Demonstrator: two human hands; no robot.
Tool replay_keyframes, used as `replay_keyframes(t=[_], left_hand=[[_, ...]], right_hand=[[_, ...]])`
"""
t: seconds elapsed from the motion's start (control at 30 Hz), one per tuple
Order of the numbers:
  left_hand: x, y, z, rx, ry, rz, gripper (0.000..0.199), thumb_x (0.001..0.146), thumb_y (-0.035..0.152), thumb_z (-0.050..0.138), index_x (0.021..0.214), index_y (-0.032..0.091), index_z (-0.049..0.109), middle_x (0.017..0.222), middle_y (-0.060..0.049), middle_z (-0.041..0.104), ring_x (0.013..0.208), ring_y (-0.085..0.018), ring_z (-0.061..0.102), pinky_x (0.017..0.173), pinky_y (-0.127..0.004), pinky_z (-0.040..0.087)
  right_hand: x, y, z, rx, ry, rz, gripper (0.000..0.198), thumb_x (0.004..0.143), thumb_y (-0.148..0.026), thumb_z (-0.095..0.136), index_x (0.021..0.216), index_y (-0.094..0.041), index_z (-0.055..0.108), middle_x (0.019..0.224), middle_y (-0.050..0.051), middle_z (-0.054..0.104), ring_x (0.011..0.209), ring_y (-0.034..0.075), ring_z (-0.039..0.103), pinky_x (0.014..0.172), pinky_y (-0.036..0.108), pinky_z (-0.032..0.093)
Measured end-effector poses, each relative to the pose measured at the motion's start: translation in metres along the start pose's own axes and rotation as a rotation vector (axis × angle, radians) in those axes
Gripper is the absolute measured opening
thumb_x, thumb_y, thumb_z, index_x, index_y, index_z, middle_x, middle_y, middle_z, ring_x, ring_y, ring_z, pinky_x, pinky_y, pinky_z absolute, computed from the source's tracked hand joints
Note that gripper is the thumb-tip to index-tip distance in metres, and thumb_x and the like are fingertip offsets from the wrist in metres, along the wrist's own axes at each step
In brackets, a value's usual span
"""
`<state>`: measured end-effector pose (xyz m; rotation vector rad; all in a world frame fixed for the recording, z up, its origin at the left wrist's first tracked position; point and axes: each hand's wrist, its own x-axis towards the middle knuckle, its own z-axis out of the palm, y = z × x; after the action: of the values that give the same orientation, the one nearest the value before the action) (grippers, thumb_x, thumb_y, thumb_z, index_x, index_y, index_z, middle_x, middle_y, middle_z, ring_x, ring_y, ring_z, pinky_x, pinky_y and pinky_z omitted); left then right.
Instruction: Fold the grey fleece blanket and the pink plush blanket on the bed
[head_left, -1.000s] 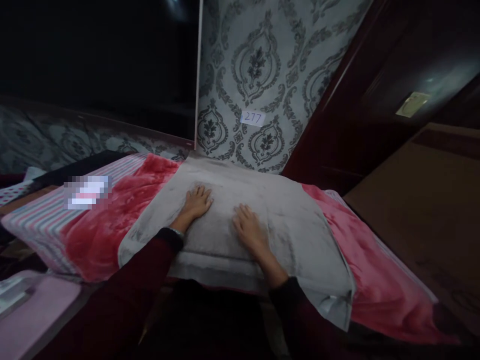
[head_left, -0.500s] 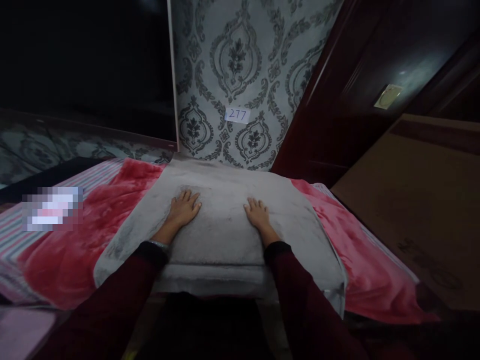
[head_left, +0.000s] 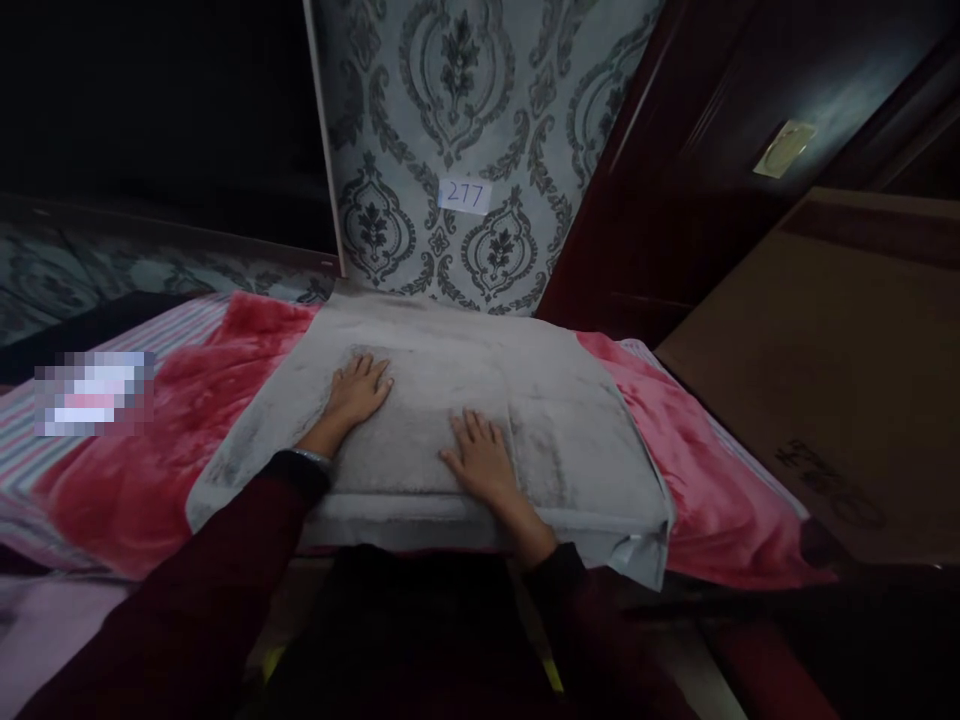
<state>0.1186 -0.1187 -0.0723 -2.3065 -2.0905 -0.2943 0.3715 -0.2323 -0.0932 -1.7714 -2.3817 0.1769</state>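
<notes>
A grey plush cloth (head_left: 570, 440) is spread over the surface in front of me, with a darker rectangular patch in its middle. My left hand (head_left: 358, 392) lies flat on the patch's left side, fingers spread. Nearer to me and right of centre, my right hand (head_left: 481, 458) rests palm down on the same cloth, its fingers apart. Neither hand grips anything. The cloth's front edge hangs down towards me, and its right front corner is folded. Under it, a red plush blanket (head_left: 172, 420) shows on both sides.
A striped cloth (head_left: 22, 450) lies beneath the blanket at the left. A large dark screen (head_left: 157, 120) stands behind it. To the right leans a big cardboard box (head_left: 840, 370) beside a dark red door (head_left: 660, 200). A paper marked 277 (head_left: 465, 195) is on the patterned wall.
My right hand has slid left and towards me over the cloth, and a dark brushed streak shows to its right. My left hand stays in about the same place. The view has tilted down slightly.
</notes>
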Motion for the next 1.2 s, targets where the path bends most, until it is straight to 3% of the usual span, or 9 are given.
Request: replay_keyframes(t=[0.17,0.4,0.63,0.77,0.87,1.03,1.2], left_hand=[[-0.001,0.001,0.000,0.011,-0.007,0.002,0.063,0.103,0.048,0.024,0.160,0.024,0.038,0.169,-0.013,0.028,0.156,-0.033,0.024,0.119,-0.059,0.030],[-0.011,0.002,-0.012,0.030,-0.129,0.006,0.064,0.104,0.051,0.028,0.164,0.029,0.025,0.173,-0.009,0.017,0.158,-0.034,0.014,0.121,-0.060,0.023],[-0.083,-0.028,-0.011,-0.012,-0.164,0.075,0.066,0.103,0.052,0.030,0.164,0.027,0.025,0.173,-0.008,0.012,0.159,-0.033,0.010,0.123,-0.060,0.020],[-0.118,-0.039,-0.015,-0.007,-0.168,0.064,0.062,0.103,0.049,0.033,0.162,0.027,0.033,0.171,-0.008,0.020,0.158,-0.033,0.015,0.123,-0.062,0.019],[-0.131,-0.022,-0.018,0.017,-0.090,0.110,0.060,0.103,0.047,0.035,0.157,0.021,0.043,0.168,-0.012,0.029,0.158,-0.033,0.018,0.124,-0.063,0.016],[-0.157,0.039,0.002,-0.053,-0.051,0.305,0.064,0.099,0.046,0.050,0.157,0.020,0.042,0.168,-0.016,0.028,0.156,-0.034,0.022,0.125,-0.062,0.014],[-0.191,0.070,0.022,-0.286,-0.042,0.430,0.065,0.096,0.045,0.056,0.155,0.021,0.044,0.167,-0.016,0.031,0.156,-0.032,0.024,0.127,-0.057,0.012]], right_hand=[[-0.023,0.046,-0.002,-0.022,0.001,0.234,0.062,0.105,-0.042,0.034,0.163,-0.020,0.028,0.170,0.010,0.021,0.157,0.028,0.021,0.123,0.051,0.021],[-0.043,0.061,0.002,-0.060,0.073,0.282,0.057,0.106,-0.031,0.027,0.162,-0.023,0.031,0.166,0.007,0.035,0.153,0.027,0.029,0.122,0.048,0.025],[-0.047,0.061,0.006,-0.092,0.107,0.277,0.057,0.106,-0.031,0.027,0.162,-0.023,0.032,0.166,0.006,0.036,0.152,0.027,0.031,0.121,0.048,0.027],[-0.048,0.063,0.010,-0.101,0.119,0.275,0.057,0.106,-0.032,0.025,0.162,-0.022,0.031,0.165,0.007,0.037,0.152,0.027,0.032,0.120,0.049,0.028],[-0.048,0.063,0.011,-0.102,0.116,0.274,0.058,0.106,-0.033,0.024,0.162,-0.021,0.032,0.165,0.007,0.038,0.152,0.027,0.032,0.120,0.049,0.029],[-0.049,0.062,0.011,-0.097,0.117,0.282,0.059,0.105,-0.032,0.023,0.162,-0.021,0.032,0.165,0.006,0.037,0.152,0.027,0.032,0.121,0.048,0.028],[-0.049,0.066,0.016,-0.085,0.137,0.264,0.059,0.104,-0.033,0.023,0.162,-0.021,0.033,0.164,0.006,0.039,0.151,0.027,0.032,0.121,0.049,0.027]])
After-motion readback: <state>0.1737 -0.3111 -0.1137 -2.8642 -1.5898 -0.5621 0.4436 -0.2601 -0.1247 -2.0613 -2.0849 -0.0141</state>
